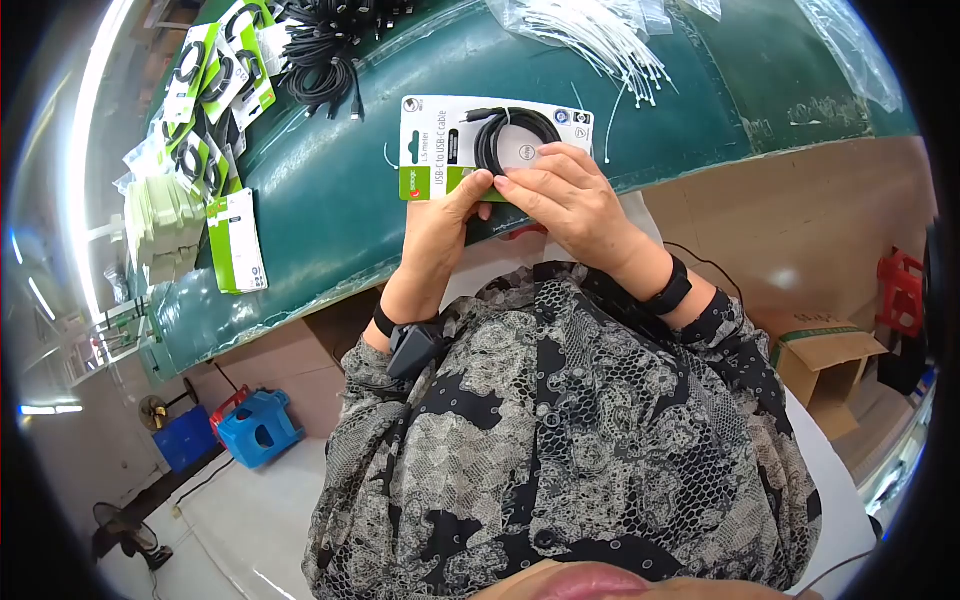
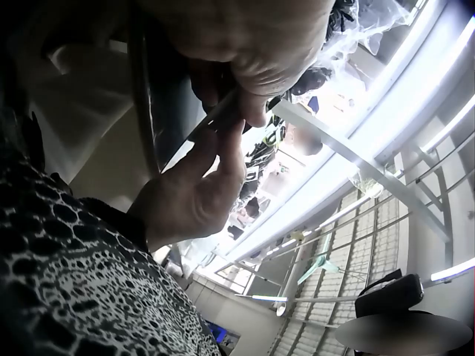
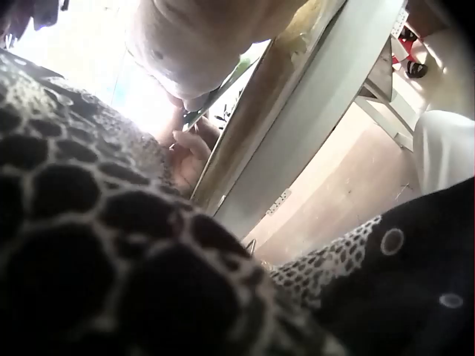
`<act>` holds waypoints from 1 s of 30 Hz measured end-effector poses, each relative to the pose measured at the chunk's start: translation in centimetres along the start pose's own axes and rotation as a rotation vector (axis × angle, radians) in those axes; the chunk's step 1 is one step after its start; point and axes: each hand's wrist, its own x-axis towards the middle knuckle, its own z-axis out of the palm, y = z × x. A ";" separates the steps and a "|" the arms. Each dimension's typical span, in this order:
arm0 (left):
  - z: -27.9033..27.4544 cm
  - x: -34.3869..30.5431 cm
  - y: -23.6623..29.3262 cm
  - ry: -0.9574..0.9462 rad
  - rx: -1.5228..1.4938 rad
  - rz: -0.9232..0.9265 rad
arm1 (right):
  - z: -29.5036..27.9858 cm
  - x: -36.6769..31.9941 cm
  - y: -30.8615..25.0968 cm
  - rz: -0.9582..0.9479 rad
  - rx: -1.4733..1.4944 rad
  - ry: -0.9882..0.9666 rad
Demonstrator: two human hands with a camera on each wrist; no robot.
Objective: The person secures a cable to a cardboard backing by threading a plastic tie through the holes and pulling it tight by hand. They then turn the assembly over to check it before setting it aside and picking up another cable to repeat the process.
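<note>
A white and green card (image 1: 428,150) printed "USB-C to USB-C cable" is held over the front edge of the green table. On its face lies a coiled black cable (image 1: 487,143) with a light tie at the top. The left hand (image 1: 440,230) grips the card's lower edge, thumb on the front and fingers behind. The right hand (image 1: 585,205) pinches at the lower edge beside the left thumb, its other fingers over the coil. In the left wrist view both hands meet at the card's edge; the right wrist view shows little of the card.
Packaged cables (image 1: 215,75) and a stack of cards (image 1: 235,240) lie on the table (image 1: 330,220) at left. Loose black cables (image 1: 325,85) are at the back, white ties (image 1: 600,45) at back right. A cardboard box (image 1: 825,370) and blue stool (image 1: 262,428) stand below.
</note>
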 end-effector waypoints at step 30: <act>0.0 3.7 1.7 0.140 -0.660 0.054 | -3.0 2.9 4.1 0.420 -0.223 -0.232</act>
